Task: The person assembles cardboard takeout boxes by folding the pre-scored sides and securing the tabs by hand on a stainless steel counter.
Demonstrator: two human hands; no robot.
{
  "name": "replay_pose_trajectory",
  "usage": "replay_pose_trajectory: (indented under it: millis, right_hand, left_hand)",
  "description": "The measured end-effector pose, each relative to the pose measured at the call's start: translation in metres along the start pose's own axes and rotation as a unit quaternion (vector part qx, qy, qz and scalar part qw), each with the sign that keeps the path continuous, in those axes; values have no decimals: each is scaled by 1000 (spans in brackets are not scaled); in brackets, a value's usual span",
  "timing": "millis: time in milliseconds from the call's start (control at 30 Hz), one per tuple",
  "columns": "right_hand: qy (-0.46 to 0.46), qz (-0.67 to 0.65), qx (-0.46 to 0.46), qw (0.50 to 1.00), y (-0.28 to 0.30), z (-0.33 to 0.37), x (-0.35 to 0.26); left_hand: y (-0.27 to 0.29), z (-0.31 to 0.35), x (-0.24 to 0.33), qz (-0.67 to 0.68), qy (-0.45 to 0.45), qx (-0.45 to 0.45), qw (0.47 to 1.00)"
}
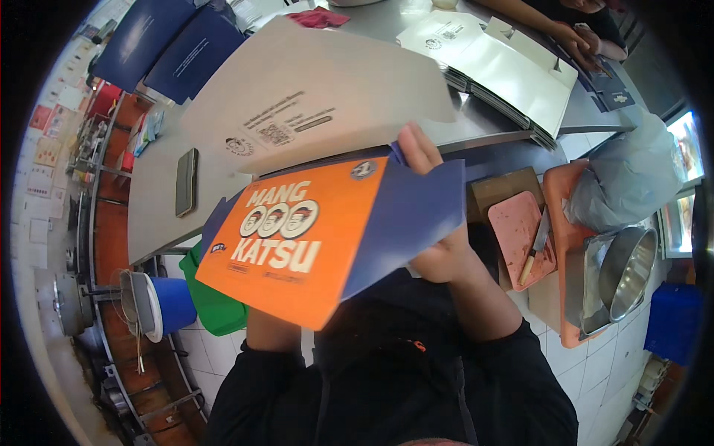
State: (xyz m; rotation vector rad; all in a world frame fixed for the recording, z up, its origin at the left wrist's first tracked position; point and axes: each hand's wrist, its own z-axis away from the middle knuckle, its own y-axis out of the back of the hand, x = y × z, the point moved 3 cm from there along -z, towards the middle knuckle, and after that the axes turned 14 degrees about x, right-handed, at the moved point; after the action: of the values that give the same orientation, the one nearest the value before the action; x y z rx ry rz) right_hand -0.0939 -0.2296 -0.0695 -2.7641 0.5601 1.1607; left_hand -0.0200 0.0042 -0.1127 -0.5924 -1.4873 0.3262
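Orange carton [297, 241], white-lettered, right hand [445, 256] clasped around its navy end [409, 208] — left hand hidden, grip unclear.

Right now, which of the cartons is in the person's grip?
The orange-fronted carton, held by the right hand, the only one showing orange. The two upper-left cartons show dark blue; the flat stacked cartons show white on top.
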Motion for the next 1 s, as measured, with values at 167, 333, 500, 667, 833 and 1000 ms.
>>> replay_pose_trajectory:
  millis: [167, 333, 500, 667, 833, 1000]
  right_hand:
    - [-41, -12, 1, 999, -10, -3, -18]
    - [-61, 6, 9, 998, -5, -2, -8]
    - [-93, 103, 112, 984, 46, -24, 25]
    - [-117, 360, 90, 921, 126, -84, 72]
    - [-256, 431, -149, 852, 169, -119, 116]
    - [-313, 297, -177, 884, 197, -131, 143]
  left_hand:
    - [13, -11, 9, 16, 14, -8, 1000]
    - [23, -30, 7, 54, 48, 23, 997]
    - [50, -52, 31, -3, 65, 230, 971]
    - [45, -85, 61, -137, 18, 185, 973]
    - [65, -125, 69, -220, 53, 169, 959]
    - [88, -143, 71, -288, 30, 145, 946]
